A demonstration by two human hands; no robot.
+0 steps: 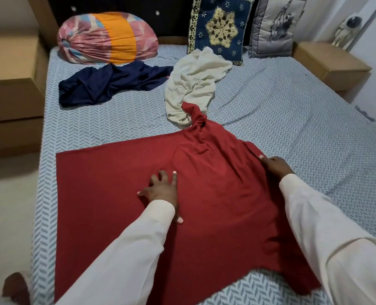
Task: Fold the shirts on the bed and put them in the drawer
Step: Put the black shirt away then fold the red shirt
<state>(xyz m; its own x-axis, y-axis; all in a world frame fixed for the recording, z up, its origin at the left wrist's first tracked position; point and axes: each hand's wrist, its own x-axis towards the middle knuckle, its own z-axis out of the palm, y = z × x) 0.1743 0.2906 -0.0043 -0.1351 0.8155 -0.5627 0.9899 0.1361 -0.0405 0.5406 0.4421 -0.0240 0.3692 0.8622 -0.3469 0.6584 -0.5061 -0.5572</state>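
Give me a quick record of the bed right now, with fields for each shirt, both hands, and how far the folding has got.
cream shirt: crumpled, unfolded
navy shirt: crumpled, unfolded
red shirt: spread flat on the bed, bunched sleeve touching the cream shirt
left hand: fingers spread, pressing on the red shirt
right hand: at the red shirt's right edge, grip unclear
folding: no shirt folded yet
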